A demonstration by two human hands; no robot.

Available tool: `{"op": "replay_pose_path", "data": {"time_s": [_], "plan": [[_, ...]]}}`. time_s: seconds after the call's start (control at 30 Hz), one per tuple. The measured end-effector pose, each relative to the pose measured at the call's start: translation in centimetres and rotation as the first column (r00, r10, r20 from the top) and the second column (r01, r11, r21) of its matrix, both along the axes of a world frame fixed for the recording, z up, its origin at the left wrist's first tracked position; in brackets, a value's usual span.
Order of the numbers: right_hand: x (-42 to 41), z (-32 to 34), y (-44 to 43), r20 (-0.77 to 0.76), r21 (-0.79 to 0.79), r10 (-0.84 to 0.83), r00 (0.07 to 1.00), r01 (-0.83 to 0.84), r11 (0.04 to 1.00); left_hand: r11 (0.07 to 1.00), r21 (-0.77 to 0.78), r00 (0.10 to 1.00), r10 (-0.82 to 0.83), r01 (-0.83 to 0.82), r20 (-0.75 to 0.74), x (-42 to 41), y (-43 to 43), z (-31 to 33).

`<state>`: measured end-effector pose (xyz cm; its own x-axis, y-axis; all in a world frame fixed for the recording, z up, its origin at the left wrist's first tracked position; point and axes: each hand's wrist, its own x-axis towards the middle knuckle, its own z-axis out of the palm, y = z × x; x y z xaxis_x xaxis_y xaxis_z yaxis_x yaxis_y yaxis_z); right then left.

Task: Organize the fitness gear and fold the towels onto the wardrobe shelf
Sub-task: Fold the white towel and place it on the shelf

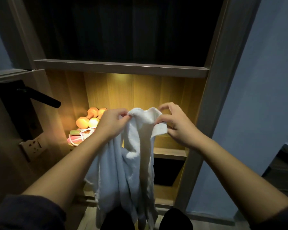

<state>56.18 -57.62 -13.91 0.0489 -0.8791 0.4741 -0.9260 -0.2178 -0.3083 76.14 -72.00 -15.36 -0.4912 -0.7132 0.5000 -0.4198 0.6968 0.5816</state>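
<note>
Towel (133,163), white, hangs in front of the lit wardrobe shelf (170,153), held up by its top edge. The left hand (111,123) pinches a bunched part of that edge between thumb and curled fingers (122,115). The right hand (175,123) pinches a corner likewise, near it. The cloth below falls in loose folds. Two orange dumbbells (90,118) sit at the shelf's back left, with a pink skipping rope (78,136) coiled just in front.

A black door handle (40,97) juts out above a wall socket (34,145), opposite a blue wall (264,80).
</note>
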Motion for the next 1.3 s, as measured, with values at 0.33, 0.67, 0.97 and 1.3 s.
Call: {"op": "replay_pose_path", "data": {"time_s": [0.33,0.67,0.97,1.3], "plan": [[2.2,-0.4,0.6,0.309,0.225,0.240,0.920,-0.315,0.922,0.941,0.046,0.919,-0.317,0.336,-0.235,-0.3,3.4,2.2],[3.1,-0.8,0.4,0.489,0.098,0.237,0.840,-0.323,0.941,0.955,0.011,0.949,-0.295,0.298,-0.114,0.0,2.5,1.0],[0.3,-2.1,0.4,0.595,0.061,0.137,0.792,-0.214,0.975,0.939,0.108,0.896,-0.343,0.326,0.282,1.7,1.8,-0.8],[-2.4,-2.0,0.9,0.588,0.016,0.057,0.807,-0.082,0.996,0.933,0.318,0.917,-0.266,0.168,0.296,3.8,-1.1,-1.7]]}}
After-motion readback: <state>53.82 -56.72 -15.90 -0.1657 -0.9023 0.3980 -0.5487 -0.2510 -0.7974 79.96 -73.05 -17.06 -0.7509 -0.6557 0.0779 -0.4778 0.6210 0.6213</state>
